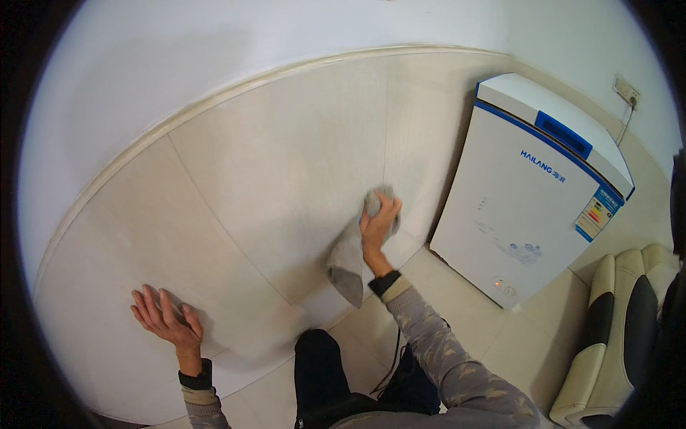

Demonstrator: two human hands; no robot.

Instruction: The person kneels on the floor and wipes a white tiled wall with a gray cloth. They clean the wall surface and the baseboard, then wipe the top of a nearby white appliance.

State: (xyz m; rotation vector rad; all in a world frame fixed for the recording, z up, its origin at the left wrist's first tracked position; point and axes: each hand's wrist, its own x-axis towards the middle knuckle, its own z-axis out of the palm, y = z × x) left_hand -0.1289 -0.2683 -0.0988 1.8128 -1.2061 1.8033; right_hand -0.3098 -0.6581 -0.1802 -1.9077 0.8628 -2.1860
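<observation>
In my right hand (379, 222) is a grey cloth (345, 260), bunched under the fingers and pressed against the lower wall. Its loose end hangs down below my wrist. Beige tile panels (300, 161) cover this part of the wall, with thin dark joints between them. My left hand (169, 317) has its fingers apart and holds nothing. It appears to rest against the panels at the lower left, well away from the cloth.
A white chest freezer (530, 198) with blue trim stands at the right. Behind it, a cable runs to a wall socket (626, 92). A cream and black padded seat (616, 338) is at the lower right. A ledge strip (257, 80) tops the tiles. My knee (319, 354) is close to the wall.
</observation>
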